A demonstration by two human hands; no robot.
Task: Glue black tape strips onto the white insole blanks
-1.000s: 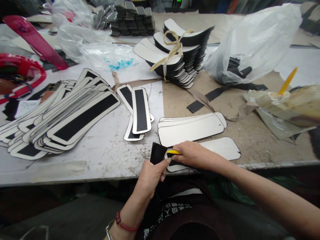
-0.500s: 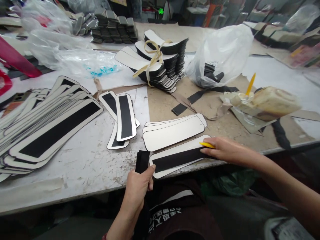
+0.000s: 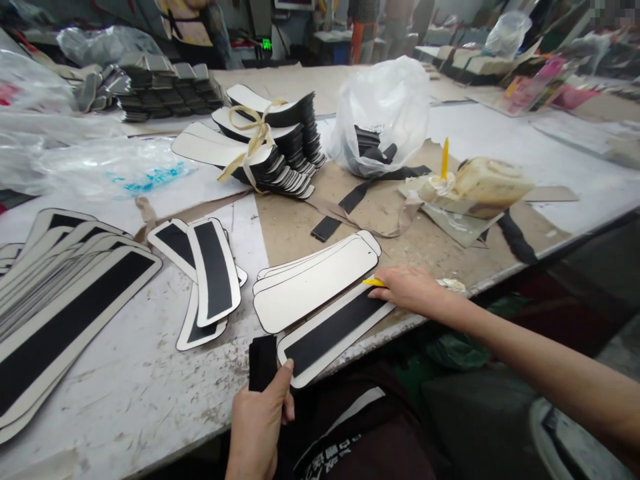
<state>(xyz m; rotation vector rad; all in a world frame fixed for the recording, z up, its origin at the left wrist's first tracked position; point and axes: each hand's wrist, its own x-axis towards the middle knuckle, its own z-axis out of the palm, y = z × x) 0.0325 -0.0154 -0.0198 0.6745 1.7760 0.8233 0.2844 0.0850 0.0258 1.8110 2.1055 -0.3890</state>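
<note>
My left hand [image 3: 263, 420] is closed around a bundle of black strips [image 3: 262, 363] at the table's front edge, its thumb at the near-left end of a white panel [image 3: 300, 379]. A black strip [image 3: 330, 330] lies lengthwise on that panel, with a white border round it. My right hand [image 3: 407, 290] is at the panel's far right end, closed on a slim yellow pointed tool [image 3: 374, 283]; its fingers touch the strip's end and hide the panel's corner. Just behind lie several plain white panels [image 3: 315, 283], overlapping.
Left are crossed panels with black strips [image 3: 215, 267] and a large fanned pile [image 3: 75, 327]. Behind stand tied panel stacks [image 3: 270, 143] and a plastic bag [image 3: 385, 107] holding black pieces. A stained yellowish container [image 3: 493, 187], with a yellow stick [image 3: 445, 159] beside it, stands right.
The view has swung right, so the table's things appear further left. The black strip now lies more evenly along the panel. Both hands keep their holds.
</note>
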